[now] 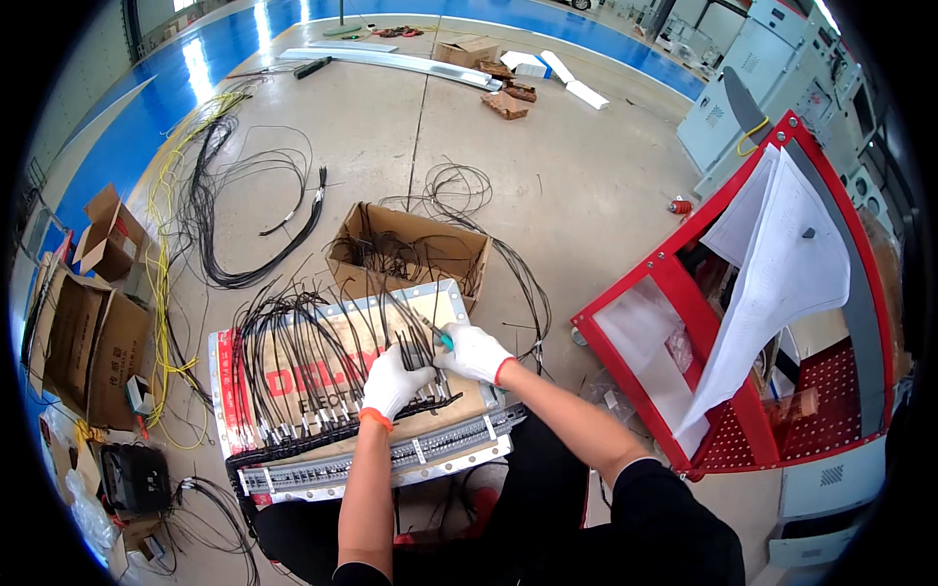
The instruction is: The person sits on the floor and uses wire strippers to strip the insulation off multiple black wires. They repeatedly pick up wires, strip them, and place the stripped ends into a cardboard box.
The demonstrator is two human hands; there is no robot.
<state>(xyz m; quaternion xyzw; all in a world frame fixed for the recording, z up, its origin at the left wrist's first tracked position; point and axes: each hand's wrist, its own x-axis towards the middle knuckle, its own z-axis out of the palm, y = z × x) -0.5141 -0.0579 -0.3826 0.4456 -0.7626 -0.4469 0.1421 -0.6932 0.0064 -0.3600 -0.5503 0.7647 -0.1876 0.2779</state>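
Observation:
My left hand (pixel 393 381), in a white glove with an orange cuff, is bent closed among black wires that rise past its fingertips. My right hand (pixel 473 353), gloved in white too, grips a slim tool (pixel 447 341) with a teal handle; its exact kind is hard to make out. Both hands are close together over the right part of a printed board (pixel 454 303) on my lap. A row of black wires (pixel 303 337) with pale sleeved ends stands along a black harness (pixel 293 448). A slotted metal rail (pixel 371 469) runs along the near edge.
Beyond the board stands an open cardboard box (pixel 410 234) full of black wires. A red metal cart (pixel 625 347) with papers (pixel 782 254) is at right. Cable coils (pixel 210 215), yellow cords (pixel 161 244) and a large carton (pixel 93 342) lie at left. Metal strips (pixel 401 65) lie farther off.

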